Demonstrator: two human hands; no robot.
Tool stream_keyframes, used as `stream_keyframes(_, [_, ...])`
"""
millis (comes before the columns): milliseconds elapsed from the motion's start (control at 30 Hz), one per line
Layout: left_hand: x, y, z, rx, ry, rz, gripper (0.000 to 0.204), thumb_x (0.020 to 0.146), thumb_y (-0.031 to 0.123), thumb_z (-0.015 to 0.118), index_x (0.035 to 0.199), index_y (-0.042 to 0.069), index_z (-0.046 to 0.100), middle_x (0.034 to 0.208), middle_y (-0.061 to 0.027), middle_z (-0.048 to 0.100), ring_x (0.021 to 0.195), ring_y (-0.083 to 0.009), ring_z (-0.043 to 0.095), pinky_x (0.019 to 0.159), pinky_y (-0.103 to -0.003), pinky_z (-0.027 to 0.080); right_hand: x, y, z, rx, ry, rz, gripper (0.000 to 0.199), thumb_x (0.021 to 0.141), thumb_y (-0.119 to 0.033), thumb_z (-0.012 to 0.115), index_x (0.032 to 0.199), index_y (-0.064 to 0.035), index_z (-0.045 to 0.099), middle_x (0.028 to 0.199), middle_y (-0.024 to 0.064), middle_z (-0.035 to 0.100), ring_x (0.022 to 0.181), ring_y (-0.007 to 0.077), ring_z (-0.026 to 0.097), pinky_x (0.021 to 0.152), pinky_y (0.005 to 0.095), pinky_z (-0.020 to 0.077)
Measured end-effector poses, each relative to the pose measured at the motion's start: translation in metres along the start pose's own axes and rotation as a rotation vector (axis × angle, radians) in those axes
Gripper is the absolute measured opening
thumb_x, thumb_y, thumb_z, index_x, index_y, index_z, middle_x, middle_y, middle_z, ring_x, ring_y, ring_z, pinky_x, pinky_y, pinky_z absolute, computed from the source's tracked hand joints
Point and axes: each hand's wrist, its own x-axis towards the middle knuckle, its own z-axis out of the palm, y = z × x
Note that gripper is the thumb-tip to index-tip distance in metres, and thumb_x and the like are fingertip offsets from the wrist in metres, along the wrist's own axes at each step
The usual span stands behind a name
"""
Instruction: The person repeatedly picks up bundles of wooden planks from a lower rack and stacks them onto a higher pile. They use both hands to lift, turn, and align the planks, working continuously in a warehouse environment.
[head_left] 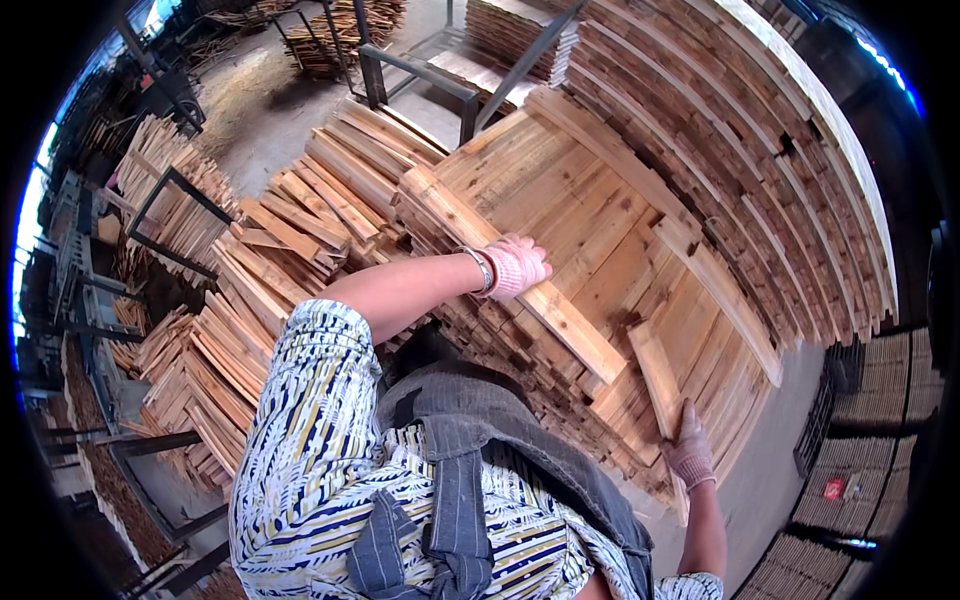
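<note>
Two gloved hands work mid-frame: left hand (517,264) fingers clamped on a long plank (520,283); right hand (688,450) grips a shorter board (655,375), lower right.

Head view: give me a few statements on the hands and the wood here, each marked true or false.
1. The left hand rests on a long plank lying across the stack. True.
2. Both hands are bare. False: both wear light knit gloves.
3. The right hand grips a short plank at the stack's near edge. True.
4. The stack holds metal pipes. False: it is made of wooden boards.
5. A bracelet sits on the left wrist. True.
</note>
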Motion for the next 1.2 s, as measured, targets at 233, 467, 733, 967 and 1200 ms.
stream_keyframes(233, [0.022,0.009,-0.004,0.112,-0.142,-0.012,0.048,0.068,0.01,0.078,0.114,0.007,0.063,0.121,-0.0168,0.061,0.117,-0.0342,0.059,0.095,-0.046,0.052,0.005,-0.009,-0.008,0.047,-0.022,0.047,0.069,0.075,-0.013,0.075,0.134,-0.0043,0.042,0.125,0.0227,0.056,0.118,0.0429,0.053,0.098,0.0494,0.0465])
stream_keyframes(467, [0.017,0.027,-0.004,0.022,-0.1,-0.188,0.067,0.069,0.008,0.075,0.132,0.009,0.052,0.136,-0.0195,0.049,0.131,-0.0345,0.046,0.11,-0.045,0.037,-0.043,0.027,-0.046,-0.028,-0.137,0.177,0.088,0.076,-0.011,0.076,0.151,-0.0134,0.03,0.138,0.0172,0.05,0.127,0.0376,0.049,0.108,0.0424,0.0426])
stream_keyframes(733, [0.013,0.021,0.008,0.002,0.029,-0.118,0.052,0.068,0.016,0.075,0.116,0.008,0.059,0.122,-0.0198,0.057,0.119,-0.0362,0.055,0.098,-0.047,0.046,-0.027,0.017,0.001,-0.043,-0.072,-0.018,0.077,0.079,-0.008,0.072,0.146,-0.0119,0.036,0.127,0.0213,0.055,0.117,0.0418,0.053,0.101,0.046,0.0442])
stream_keyframes(967, [0.001,0.028,0.026,-0.035,0.272,-0.1,0.053,0.077,0.022,0.06,0.127,0.007,0.057,0.136,-0.0281,0.049,0.131,-0.0402,0.047,0.106,-0.058,0.034,-0.015,-0.035,-0.063,-0.201,0.074,-0.207,0.099,0.064,-0.015,0.088,0.148,-0.005,0.036,0.121,0.0176,0.059,0.107,0.0363,0.06,0.095,0.0428,0.0506])
stream_keyframes(1200, [-0.084,0.086,0.1,-0.511,0.992,-0.39,0.073,0.075,0.019,0.066,0.143,0.003,0.042,0.149,-0.024,0.037,0.139,-0.0416,0.036,0.119,-0.054,0.024,0.042,-0.213,-0.01,0.852,-0.684,-0.551,0.059,0.088,-0.023,0.076,0.136,0.0001,0.051,0.114,0.0103,0.065,0.104,0.0168,0.061,0.093,0.0297,0.0493])
